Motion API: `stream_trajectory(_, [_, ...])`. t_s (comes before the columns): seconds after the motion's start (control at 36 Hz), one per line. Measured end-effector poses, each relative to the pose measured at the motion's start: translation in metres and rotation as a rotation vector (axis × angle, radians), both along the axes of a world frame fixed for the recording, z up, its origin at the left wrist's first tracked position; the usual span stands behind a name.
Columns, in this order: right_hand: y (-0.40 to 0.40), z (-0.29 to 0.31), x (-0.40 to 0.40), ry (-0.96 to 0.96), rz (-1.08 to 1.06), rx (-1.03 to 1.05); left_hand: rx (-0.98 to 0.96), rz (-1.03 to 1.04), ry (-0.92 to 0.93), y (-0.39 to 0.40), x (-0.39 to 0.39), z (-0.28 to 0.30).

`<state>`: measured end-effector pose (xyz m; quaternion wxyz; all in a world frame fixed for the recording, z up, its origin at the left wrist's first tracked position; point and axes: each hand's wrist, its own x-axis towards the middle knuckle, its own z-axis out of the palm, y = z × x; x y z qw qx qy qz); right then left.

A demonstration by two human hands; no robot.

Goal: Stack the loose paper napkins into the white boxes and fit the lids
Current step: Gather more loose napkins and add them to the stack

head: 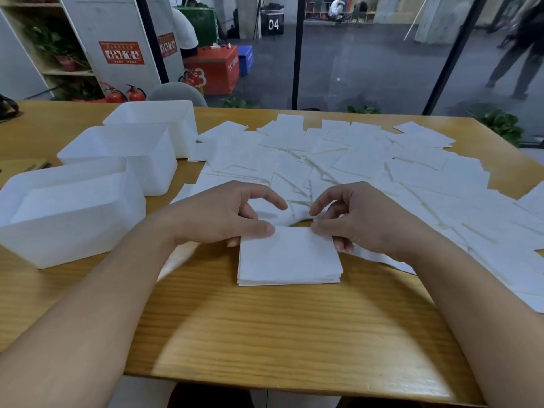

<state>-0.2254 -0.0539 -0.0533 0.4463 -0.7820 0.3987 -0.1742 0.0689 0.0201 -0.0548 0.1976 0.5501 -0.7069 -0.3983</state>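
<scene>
A small squared stack of white napkins (290,257) lies on the wooden table (265,334) in front of me. My left hand (223,216) pinches its far left corner, thumb on top. My right hand (362,219) pinches the far right corner the same way. Behind the stack, loose napkins (368,166) spread in a wide overlapping layer across the table's middle and right. Three white boxes stand in a row on the left: the nearest box (67,213), the middle box (123,157) and the far box (159,125), all without lids.
Flat tan pieces (23,166) lie at the left edge behind the nearest box. A grey chair back (176,94) stands beyond the table's far edge. Behind a glass wall are fire extinguishers (126,94), plants and people.
</scene>
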Motion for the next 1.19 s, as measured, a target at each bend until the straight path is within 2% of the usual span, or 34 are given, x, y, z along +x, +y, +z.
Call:
stream_trajectory(0.19, [-0.001, -0.007, 0.003, 0.078, -0.016, -0.135, -0.059, 0.093, -0.121, 0.001, 0.003, -0.001])
stream_trajectory(0.33, [-0.001, -0.011, 0.004, 0.098, 0.000, -0.225, -0.331, 0.278, -0.130, -0.006, 0.008, -0.004])
stream_trajectory(0.39, [0.001, -0.011, 0.005, 0.094, 0.015, -0.236, -0.368, 0.283, -0.136, -0.007, 0.007, -0.005])
stream_trajectory(0.5, [0.004, -0.010, 0.006, 0.061, 0.050, -0.221, -0.341, 0.187, -0.231, -0.005, 0.005, -0.008])
stream_trajectory(0.67, [0.008, -0.010, 0.009, 0.051, 0.093, -0.244, -0.369, 0.185, -0.344, -0.006, 0.010, -0.011])
stream_trajectory(0.86, [0.008, -0.015, 0.009, 0.067, 0.065, -0.322, -0.424, 0.166, -0.356, -0.013, 0.010, -0.016])
stream_trajectory(1.19, [0.006, -0.017, 0.010, 0.083, 0.063, -0.335, -0.377, 0.204, -0.334, -0.010, 0.009, -0.011])
